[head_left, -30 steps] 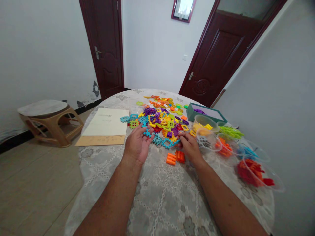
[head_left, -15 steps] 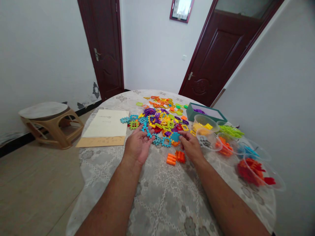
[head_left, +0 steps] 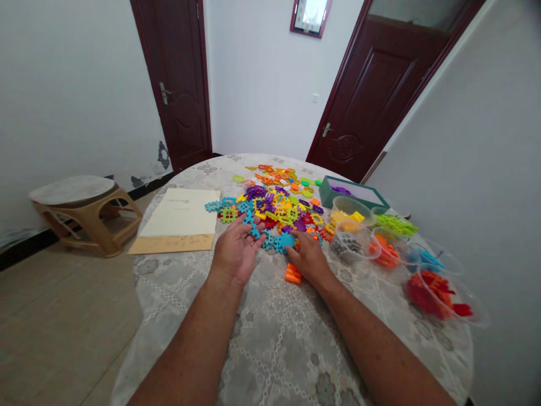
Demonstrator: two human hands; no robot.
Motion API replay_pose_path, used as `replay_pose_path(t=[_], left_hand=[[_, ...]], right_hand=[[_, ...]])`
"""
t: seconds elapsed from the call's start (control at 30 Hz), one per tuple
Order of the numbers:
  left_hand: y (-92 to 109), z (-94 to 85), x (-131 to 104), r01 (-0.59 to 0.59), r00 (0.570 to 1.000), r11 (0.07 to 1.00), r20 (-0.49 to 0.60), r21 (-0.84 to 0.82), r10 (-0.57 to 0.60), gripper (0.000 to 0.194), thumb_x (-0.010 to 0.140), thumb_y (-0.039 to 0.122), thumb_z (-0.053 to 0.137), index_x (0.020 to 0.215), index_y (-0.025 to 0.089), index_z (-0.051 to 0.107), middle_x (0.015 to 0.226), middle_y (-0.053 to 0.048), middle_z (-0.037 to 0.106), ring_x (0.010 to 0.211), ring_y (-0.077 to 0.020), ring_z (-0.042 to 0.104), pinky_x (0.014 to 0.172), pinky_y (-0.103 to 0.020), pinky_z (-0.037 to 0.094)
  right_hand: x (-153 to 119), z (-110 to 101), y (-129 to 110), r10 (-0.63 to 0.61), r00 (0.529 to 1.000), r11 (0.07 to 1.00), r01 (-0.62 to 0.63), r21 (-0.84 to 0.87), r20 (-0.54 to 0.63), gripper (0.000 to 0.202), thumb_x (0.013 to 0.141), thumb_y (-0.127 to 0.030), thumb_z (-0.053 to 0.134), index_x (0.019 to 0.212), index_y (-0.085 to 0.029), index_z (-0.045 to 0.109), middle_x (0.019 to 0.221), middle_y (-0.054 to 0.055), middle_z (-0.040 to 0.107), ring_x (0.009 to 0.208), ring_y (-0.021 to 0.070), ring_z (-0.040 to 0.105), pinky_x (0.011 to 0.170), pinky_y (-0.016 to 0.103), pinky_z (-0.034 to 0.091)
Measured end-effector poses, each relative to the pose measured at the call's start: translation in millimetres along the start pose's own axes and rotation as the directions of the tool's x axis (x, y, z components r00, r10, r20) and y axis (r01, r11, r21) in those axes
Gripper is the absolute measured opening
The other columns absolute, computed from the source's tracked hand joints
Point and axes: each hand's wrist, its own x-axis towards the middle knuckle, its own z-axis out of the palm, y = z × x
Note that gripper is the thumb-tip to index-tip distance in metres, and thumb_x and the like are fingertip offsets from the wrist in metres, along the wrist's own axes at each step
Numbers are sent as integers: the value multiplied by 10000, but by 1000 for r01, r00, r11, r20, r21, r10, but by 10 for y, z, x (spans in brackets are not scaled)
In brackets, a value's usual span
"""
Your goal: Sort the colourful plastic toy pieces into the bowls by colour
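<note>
A heap of colourful plastic pieces [head_left: 274, 210] lies in the middle of the round table. My left hand [head_left: 237, 248] rests palm up at its near left edge, fingers curled around light-blue pieces [head_left: 250, 224]. My right hand [head_left: 307, 255] is at the near right side of the heap, its fingers and thumb on a solid blue piece [head_left: 285, 241]. Just below that piece, an orange ribbed block [head_left: 293, 273] lies on the cloth, close to my right thumb. My right hand hides part of the cloth and whatever is beneath it.
Clear tubs of sorted pieces, with red ones [head_left: 431, 293] nearest, line the right side. A green box [head_left: 355, 194] stands behind them. Cream paper [head_left: 181, 213] lies at the left. A stool [head_left: 87, 208] stands on the floor left of the table [head_left: 270, 338].
My right hand has moved left with the blue piece, and now covers the spot where a second orange-red block was. My left hand has barely moved.
</note>
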Motion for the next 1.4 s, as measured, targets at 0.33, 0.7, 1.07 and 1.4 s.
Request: replay_pose_path(t=[0.33, 0.7, 1.07, 1.4], left_hand=[[9, 0, -15, 2, 1000, 1000, 10, -5, -2, 532, 774, 23, 572, 1275, 199, 607, 1008, -81, 735, 919, -204, 737, 988, -466, 554], [-20, -26, 17, -20, 1000, 1000, 17, -6, 20, 449, 768, 34, 570, 1191, 181, 609, 1021, -86, 731, 872, -191, 735, 888, -406, 577], [46, 24, 39, -3, 1000, 996, 16, 93, 2, 348, 758, 36, 552, 1041, 199, 674, 1019, -74, 753, 999, -213, 737, 886, -400, 617], [-43, 113, -39, 60, 988, 975, 127, 214, -89, 201, 810, 120, 656, 975, 225, 702, 993, -13, 767, 934, -175, 726, 773, -287, 638]], right_hand=[[-5, -12, -36, 12, 995, 1000, -10, -16, 102, 559, 887, -267, 678, 1427, -215, 547, 1339, 136, 656, 1177, 277, 643, 1020, 407, 496], [-35, -84, -51, -209, 976, 965, 195, 176, 61, 500, 827, -110, 642, 1311, -221, 582, 1203, 109, 624, 1070, 254, 601, 951, 412, 506], [5, -95, -258, -89, 994, 941, 103, 322, -58, 407, 777, -77, 597, 1156, -223, 629, 1029, 35, 670, 928, 198, 613, 914, 345, 509], [1, -193, -500, 18, 999, 514, -46, 857, 43, 487, 853, -267, 711, 1326, -248, 598, 1136, 30, 679, 937, 164, 651, 847, 304, 559]])
